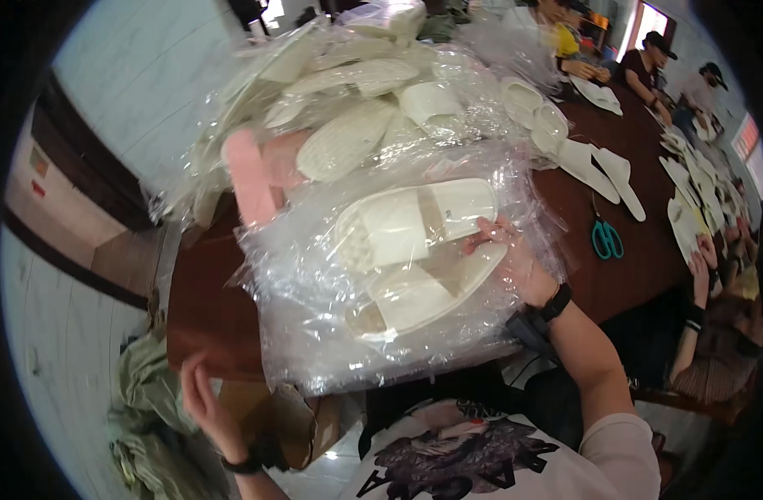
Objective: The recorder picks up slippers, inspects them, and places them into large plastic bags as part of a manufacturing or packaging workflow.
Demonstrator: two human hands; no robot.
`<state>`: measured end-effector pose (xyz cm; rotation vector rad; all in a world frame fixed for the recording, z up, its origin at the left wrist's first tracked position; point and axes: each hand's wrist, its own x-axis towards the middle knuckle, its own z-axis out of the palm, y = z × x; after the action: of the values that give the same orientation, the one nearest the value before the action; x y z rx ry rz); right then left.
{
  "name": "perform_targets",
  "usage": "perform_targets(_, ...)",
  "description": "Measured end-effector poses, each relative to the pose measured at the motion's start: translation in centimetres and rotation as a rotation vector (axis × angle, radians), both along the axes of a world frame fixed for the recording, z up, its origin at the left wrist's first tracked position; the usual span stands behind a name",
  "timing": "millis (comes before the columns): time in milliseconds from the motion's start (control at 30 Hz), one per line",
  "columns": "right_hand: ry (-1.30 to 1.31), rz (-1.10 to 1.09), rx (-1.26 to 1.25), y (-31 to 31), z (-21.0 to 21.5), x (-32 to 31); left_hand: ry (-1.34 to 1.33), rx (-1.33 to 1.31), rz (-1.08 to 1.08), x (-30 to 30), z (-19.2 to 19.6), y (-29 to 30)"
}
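My right hand (515, 260) is closed on the heel ends of two off-white slippers, its fingers between the upper slipper (415, 221) and the lower slipper (427, 292). Both slippers lie over a stack of clear plastic bags (306, 350), with their toe ends toward the left. Off to the left, past the front edge of the brown table, my left hand (203, 398) is empty, its fingers stretched out and slightly apart. A pink slipper (252, 177) rests just beyond the bags.
A tall heap of bagged white slippers (348, 137) covers the table's far side. Teal-handled scissors (606, 239) lie on the brown tablecloth (565, 204) at right, near loose slippers (594, 175). Co-workers handle slippers farther right. A cardboard box (269, 417) stands below the front edge.
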<state>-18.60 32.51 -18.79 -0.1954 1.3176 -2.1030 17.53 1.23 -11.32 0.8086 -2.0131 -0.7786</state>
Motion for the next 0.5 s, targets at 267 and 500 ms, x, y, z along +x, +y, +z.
perform_targets(267, 0.261, -0.017, -0.017, 1.0, 6.1, 1.3, -0.385, -0.330, -0.697, -13.6, -3.9, 3.8)
perform_targets(500, 0.403, -0.203, 0.193, 6.8, 8.9, -1.4, -0.705, -0.429, -0.629, -14.7, -7.1, 4.4)
